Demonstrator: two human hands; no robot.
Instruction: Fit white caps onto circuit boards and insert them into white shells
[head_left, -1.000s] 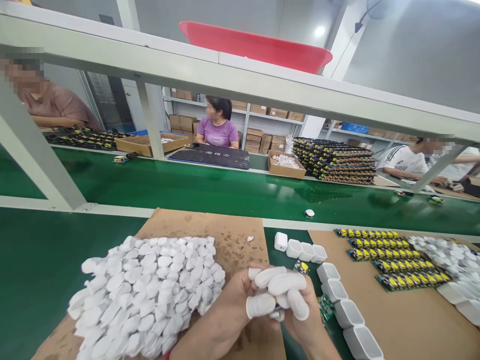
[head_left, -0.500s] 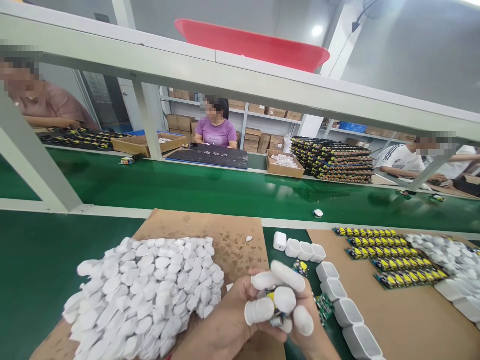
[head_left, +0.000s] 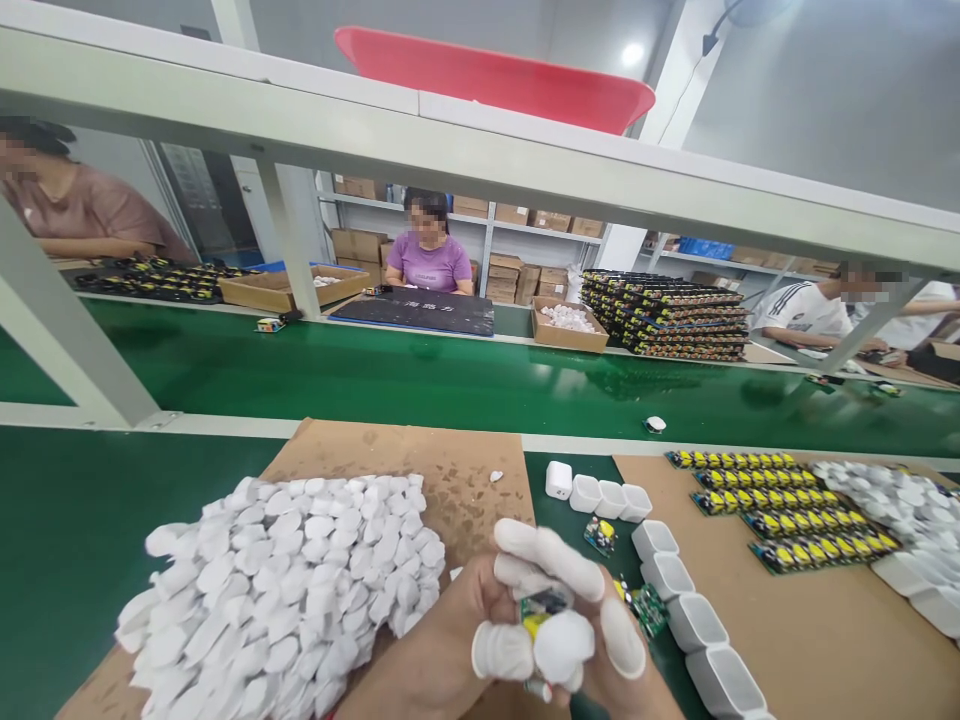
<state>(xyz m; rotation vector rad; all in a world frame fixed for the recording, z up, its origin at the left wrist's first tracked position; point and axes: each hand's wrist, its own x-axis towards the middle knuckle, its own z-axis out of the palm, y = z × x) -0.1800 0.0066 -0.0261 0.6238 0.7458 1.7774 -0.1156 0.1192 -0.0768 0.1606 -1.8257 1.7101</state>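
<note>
My left hand (head_left: 466, 618) and my right hand (head_left: 616, 662), with white finger cots on several fingers, come together near the bottom centre. Between them is a small circuit board (head_left: 538, 606) with a yellow part; both hands are closed around it. A white rounded pad (head_left: 564, 646) lies against the board and covers much of it. Left of my hands spreads a big heap of white pads (head_left: 300, 580) on cardboard. Just right of them lie loose circuit boards, one green (head_left: 649, 610) and one with a yellow part (head_left: 601, 535).
White plastic housings (head_left: 696, 622) stand in a bent line on the right. Beyond them, rows of yellow-topped boards (head_left: 817, 528) lie on cardboard. A green conveyor belt (head_left: 420, 375) crosses ahead, under a metal frame (head_left: 480, 150). Co-workers sit across it, one in a purple shirt (head_left: 431, 262).
The held board and pad have shifted slightly down and turned between my fingers. A pad-topped board on the belt has moved right. The co-worker opposite has turned their head.
</note>
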